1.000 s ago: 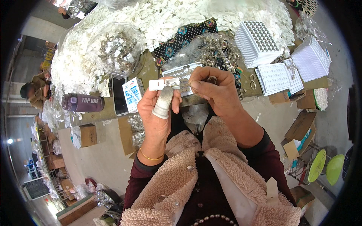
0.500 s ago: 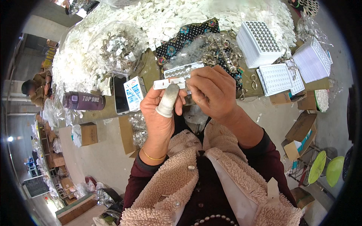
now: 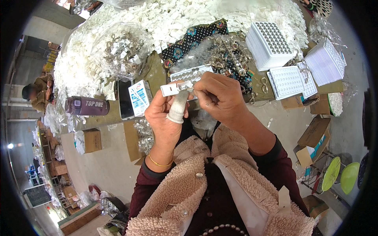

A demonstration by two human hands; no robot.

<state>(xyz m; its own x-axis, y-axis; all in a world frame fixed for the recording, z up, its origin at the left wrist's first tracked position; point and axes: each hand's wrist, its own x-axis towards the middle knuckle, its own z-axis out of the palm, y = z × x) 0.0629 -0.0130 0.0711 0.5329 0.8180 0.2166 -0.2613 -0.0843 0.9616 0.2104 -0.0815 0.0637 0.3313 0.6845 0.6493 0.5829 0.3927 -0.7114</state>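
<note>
My left hand (image 3: 160, 122) is closed on a small white plastic piece (image 3: 170, 90), long and flat with a reddish mark, between thumb and fingers. A pale, dirty finger cover sits on the left thumb. At the piece's right end my right hand (image 3: 218, 92) has its fingers pinched together; whatever they hold is hidden. Just behind the hands lies a white tray (image 3: 184, 75) with round silvery discs in its wells, partly covered by them. Further back, clear plastic (image 3: 204, 53) and metal key-ring parts (image 3: 232, 55) lie on a dark patterned cloth (image 3: 179, 50).
A large heap of white plastic pieces (image 3: 173, 19) covers the table's far side. Left are a bag of metal parts (image 3: 125, 51), a phone (image 3: 126, 100), a white-blue box (image 3: 140, 97) and a purple bottle (image 3: 87, 106). Stacked trays (image 3: 271, 45) stand right. A person (image 3: 39, 92) is far left.
The white piece has tilted a little, its right end raised, and a part of it now seems to stand up there. My left thumb has shifted slightly right; my right fingers stay close to it.
</note>
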